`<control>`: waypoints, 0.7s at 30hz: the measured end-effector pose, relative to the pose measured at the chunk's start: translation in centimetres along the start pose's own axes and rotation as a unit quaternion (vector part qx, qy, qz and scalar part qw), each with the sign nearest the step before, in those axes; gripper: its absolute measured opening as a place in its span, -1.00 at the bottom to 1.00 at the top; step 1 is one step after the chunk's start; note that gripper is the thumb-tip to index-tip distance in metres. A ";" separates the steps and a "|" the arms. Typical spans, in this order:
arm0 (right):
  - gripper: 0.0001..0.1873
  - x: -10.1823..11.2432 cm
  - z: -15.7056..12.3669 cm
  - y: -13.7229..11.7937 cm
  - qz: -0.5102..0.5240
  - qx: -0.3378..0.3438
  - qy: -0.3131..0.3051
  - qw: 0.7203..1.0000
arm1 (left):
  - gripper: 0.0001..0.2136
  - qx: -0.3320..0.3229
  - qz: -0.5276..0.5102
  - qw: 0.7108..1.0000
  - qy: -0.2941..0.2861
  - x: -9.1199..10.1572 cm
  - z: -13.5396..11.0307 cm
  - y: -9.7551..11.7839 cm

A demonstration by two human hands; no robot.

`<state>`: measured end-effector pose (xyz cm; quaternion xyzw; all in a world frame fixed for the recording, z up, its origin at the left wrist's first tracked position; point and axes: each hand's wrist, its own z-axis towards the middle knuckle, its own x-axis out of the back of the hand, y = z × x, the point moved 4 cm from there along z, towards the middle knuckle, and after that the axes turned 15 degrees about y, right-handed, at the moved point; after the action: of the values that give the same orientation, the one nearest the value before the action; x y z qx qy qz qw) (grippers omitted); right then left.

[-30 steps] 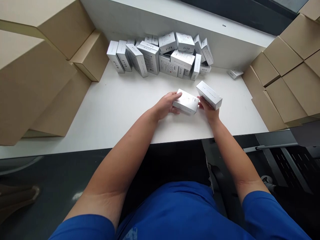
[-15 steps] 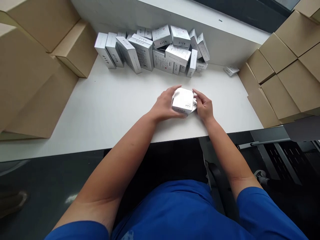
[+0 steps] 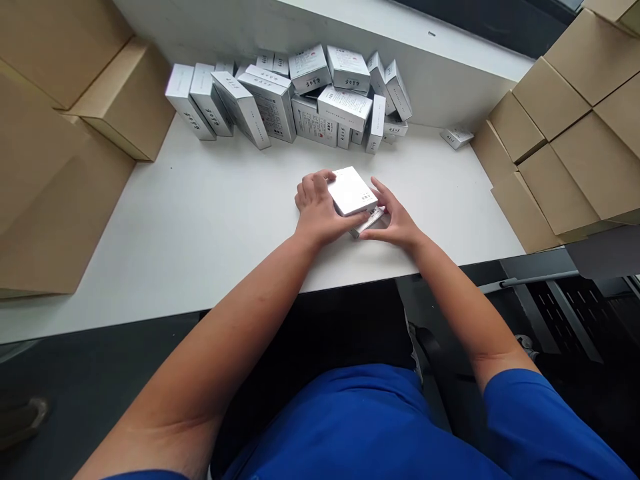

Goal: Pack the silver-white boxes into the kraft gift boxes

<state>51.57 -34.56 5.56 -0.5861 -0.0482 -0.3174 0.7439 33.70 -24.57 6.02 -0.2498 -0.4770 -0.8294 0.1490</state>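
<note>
In the head view, my left hand (image 3: 320,210) grips a small white carton (image 3: 351,191) with dark print near one corner, its thumb along the near edge and its fingers curled over the far left side. A second white carton (image 3: 367,225) shows partly from beneath it, tilted, with most of its surface hidden. My right hand (image 3: 397,217) is around the right end of this lower carton, thumb at the near side and index finger raised at the far side. Both cartons are over the white table (image 3: 240,220), close to its front edge.
A jumbled pile of silver-white cartons (image 3: 315,123) stands against the back wall. One flat carton (image 3: 456,138) lies apart at the right. Brown cardboard boxes (image 3: 575,157) are stacked on the right, and larger brown boxes (image 3: 65,200) on the left.
The upper carton has turned and shifted slightly left in my left hand. My right hand has opened from a pinch, its thumb now spread toward the near side of the lower carton.
</note>
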 end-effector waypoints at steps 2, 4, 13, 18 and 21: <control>0.57 -0.3 -0.1 -0.2 -0.061 0.026 0.006 0.998 | -0.08 0.027 0.007 0.999 0.030 0.0 0.2 -0.3; 0.47 -0.5 -0.1 -0.3 -0.120 0.052 0.022 0.991 | -0.07 0.051 0.006 0.997 0.065 0.1 0.5 -0.6; 0.26 -0.9 -0.3 -0.8 -0.253 0.067 0.115 0.958 | 0.03 0.040 -0.034 0.994 0.098 -0.6 0.7 -1.5; 0.13 -0.6 -0.1 -0.8 -0.131 0.045 0.089 0.986 | 0.17 -0.008 -0.052 0.997 0.051 -1.2 0.5 -1.9; 0.01 -0.4 0.1 -0.2 -0.010 0.016 0.021 1.000 | 0.16 -0.016 -0.070 0.997 0.039 -1.2 0.8 -2.6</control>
<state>51.16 -34.30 5.63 -0.5668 -0.0436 -0.3356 0.7511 33.66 -22.59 3.83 -0.1854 -0.4737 -0.8545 0.1053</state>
